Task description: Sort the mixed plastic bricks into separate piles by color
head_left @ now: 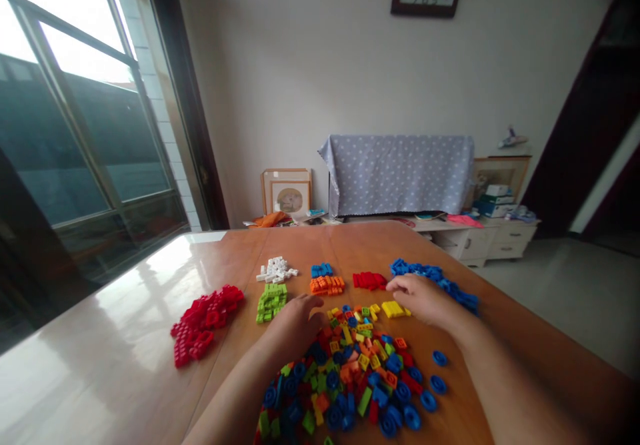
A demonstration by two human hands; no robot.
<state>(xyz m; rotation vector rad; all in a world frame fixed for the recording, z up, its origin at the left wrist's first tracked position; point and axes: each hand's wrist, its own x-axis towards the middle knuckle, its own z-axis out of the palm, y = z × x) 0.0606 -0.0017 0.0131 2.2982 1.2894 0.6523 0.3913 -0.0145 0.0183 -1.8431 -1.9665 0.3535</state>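
Observation:
A mixed heap of small plastic bricks (350,378) in blue, green, red, orange and yellow lies near me on the wooden table (125,338). My left hand (295,322) rests at the heap's far left edge, fingers curled; what it holds is hidden. My right hand (420,298) lies palm down beyond the heap, fingers bent toward the small red pile (369,280), just right of a yellow pile (393,309). Sorted piles sit further out: white (276,270), green (271,300), orange (327,286), small blue (321,270), long blue (440,282), large red (203,322).
A few blue round pieces (439,358) lie loose to the right of the heap. Beyond the table stand a low white cabinet (480,238), a cloth-covered object (397,175), framed pictures (287,195) against the wall, and a large window (75,132) on the left.

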